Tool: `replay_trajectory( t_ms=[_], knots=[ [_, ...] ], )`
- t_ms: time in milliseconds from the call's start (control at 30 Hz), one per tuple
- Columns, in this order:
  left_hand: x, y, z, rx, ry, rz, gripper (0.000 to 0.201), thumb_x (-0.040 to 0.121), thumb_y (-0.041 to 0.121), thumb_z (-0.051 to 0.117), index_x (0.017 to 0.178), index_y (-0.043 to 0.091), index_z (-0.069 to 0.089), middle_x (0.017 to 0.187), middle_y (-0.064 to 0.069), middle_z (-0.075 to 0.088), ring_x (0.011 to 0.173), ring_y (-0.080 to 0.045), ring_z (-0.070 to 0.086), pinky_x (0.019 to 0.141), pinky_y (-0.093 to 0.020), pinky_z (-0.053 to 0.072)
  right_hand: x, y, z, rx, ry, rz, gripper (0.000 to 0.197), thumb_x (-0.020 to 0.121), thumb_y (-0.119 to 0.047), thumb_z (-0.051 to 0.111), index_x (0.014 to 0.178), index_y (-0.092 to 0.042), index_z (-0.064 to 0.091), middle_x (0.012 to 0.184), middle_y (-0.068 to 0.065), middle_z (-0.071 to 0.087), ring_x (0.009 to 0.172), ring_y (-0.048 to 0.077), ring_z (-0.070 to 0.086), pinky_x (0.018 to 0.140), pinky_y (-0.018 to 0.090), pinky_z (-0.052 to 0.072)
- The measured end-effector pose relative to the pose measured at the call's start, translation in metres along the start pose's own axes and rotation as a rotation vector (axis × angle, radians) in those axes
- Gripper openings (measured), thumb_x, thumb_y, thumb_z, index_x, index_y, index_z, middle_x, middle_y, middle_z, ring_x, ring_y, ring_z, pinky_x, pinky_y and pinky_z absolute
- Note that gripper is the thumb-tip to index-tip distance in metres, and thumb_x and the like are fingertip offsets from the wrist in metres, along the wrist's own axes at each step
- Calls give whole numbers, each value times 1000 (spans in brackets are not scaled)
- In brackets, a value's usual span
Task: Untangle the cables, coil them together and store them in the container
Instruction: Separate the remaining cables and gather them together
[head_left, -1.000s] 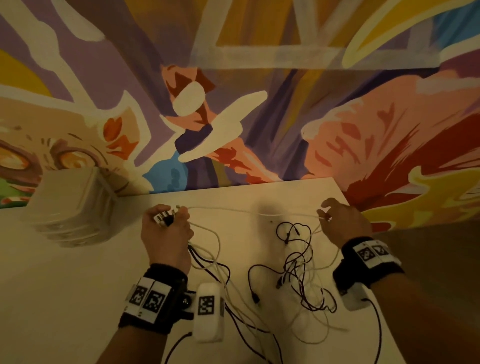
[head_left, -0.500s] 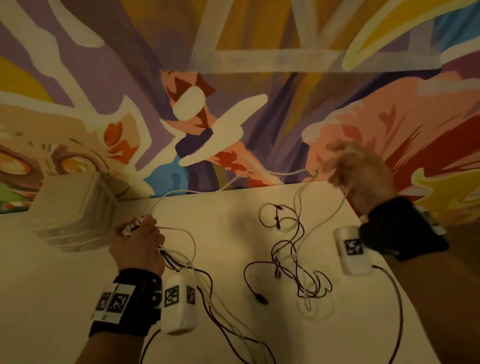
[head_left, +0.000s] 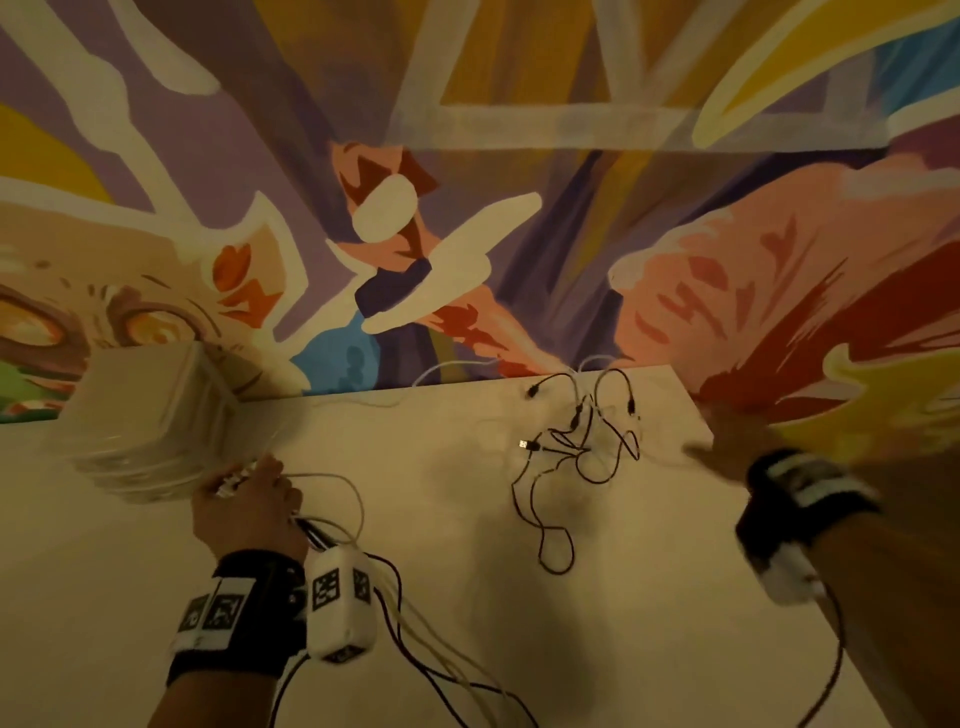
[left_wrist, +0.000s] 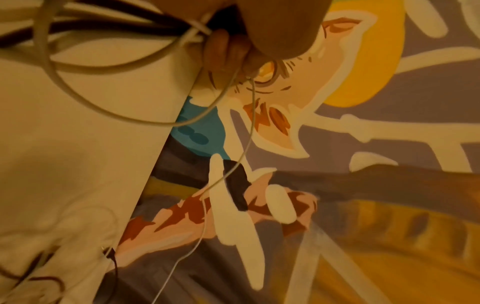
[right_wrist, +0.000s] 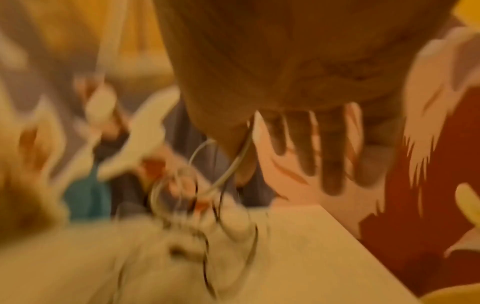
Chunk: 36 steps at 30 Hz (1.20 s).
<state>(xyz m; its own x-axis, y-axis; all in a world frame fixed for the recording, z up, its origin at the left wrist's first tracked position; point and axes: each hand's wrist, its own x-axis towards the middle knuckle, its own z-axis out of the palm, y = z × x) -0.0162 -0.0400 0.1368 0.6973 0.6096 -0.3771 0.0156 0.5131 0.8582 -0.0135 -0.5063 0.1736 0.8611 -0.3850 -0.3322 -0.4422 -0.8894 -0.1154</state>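
Note:
My left hand (head_left: 244, 501) rests on the table just right of the pale lidded container (head_left: 150, 415) and grips a bundle of white and black cable ends (left_wrist: 109, 26). A white cable (head_left: 343, 493) loops out of it; others trail toward me. A loose tangle of black and white cables (head_left: 582, 436) with a USB plug (head_left: 524, 445) lies at the back right. Blurred, my right hand (head_left: 727, 447) hovers at the table's right edge. Its fingers (right_wrist: 301, 160) are straight and spread, and a white cable (right_wrist: 233, 164) hangs beside the thumb.
The white table (head_left: 415, 545) ends against a painted mural wall (head_left: 519, 156) at the back. Its right edge (head_left: 701, 415) runs close by the right hand. The container stands at the back left.
My right hand has dropped from high near the wall to the table's right edge. The cables it had lifted now lie farther back on the table. The left hand has stayed by the container.

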Motion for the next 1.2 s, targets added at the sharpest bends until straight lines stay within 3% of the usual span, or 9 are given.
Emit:
replay_trajectory(
  t_ms=[100, 233, 333, 433, 633, 800, 900, 1000, 1200],
  knots=[
    [-18, 1, 11, -23, -193, 16, 35, 89, -10, 52, 76, 21, 42, 71, -6, 52, 41, -7, 41, 39, -18, 31, -14, -11, 42, -194, -118, 31, 92, 75, -61, 65, 144, -17, 23, 146, 11, 36, 130, 33, 41, 105, 46, 39],
    [-52, 10, 33, -55, -503, 32, 34, 93, -11, 47, 80, 21, 44, 63, 1, 57, 43, -6, 37, 41, -20, 32, -28, -72, 53, -105, 365, -165, 69, 78, -49, 64, 132, -15, 38, 144, 7, 33, 125, 31, 37, 94, 47, 45],
    [-71, 23, 42, -39, -628, 46, 36, 93, -13, 43, 80, 21, 46, 66, -3, 55, 44, -7, 35, 42, -19, 31, -32, -106, 27, 113, 497, -128, 75, 79, -48, 66, 136, -11, 35, 150, 10, 24, 132, 34, 31, 97, 49, 41],
    [-82, 31, 41, -21, -696, 39, 35, 92, -12, 44, 81, 21, 49, 71, -9, 51, 44, -8, 31, 42, -19, 31, -21, -127, -3, 220, 598, -307, 77, 77, -40, 73, 138, -17, 32, 153, 10, 21, 138, 32, 27, 104, 47, 39],
    [-92, 39, 39, 36, -923, -7, 25, 85, -7, 57, 83, 15, 46, 62, -4, 51, 44, -9, 26, 42, -20, 26, 4, -187, 14, -153, 180, -857, 97, 68, -41, 82, 144, -36, 22, 156, -5, 21, 135, 23, 38, 101, 40, 45],
    [-87, 48, 35, 46, -1048, -21, 22, 85, -5, 52, 86, 16, 47, 61, 1, 52, 47, -11, 24, 43, -22, 25, 9, -199, 58, 155, -200, -791, 17, 93, -27, 51, 109, -27, 58, 108, 2, 67, 98, 25, 63, 88, 37, 51],
    [-82, 48, 29, 48, -1016, -48, 21, 84, -3, 52, 84, 18, 47, 62, -1, 51, 48, -12, 20, 43, -23, 22, -8, -192, 65, 353, -286, -761, 20, 94, -10, 47, 105, -16, 62, 95, -3, 65, 77, 11, 62, 65, 17, 52],
    [-73, 43, 27, 59, -965, -56, 22, 86, 0, 62, 84, 16, 47, 65, -6, 54, 45, -10, 24, 43, -21, 26, -36, -185, 63, 521, -364, -724, 24, 96, -5, 41, 99, -12, 63, 78, 0, 67, 62, 11, 61, 66, 35, 53],
    [-55, 8, 29, 403, -778, 40, 19, 87, 2, 65, 89, 13, 50, 88, -34, 63, 44, -13, 37, 44, -25, 32, -99, -201, -5, 1212, -328, -726, 18, 100, -10, 42, 107, -11, 59, 60, 5, 59, 52, 18, 52, 55, 32, 42]
  ],
)
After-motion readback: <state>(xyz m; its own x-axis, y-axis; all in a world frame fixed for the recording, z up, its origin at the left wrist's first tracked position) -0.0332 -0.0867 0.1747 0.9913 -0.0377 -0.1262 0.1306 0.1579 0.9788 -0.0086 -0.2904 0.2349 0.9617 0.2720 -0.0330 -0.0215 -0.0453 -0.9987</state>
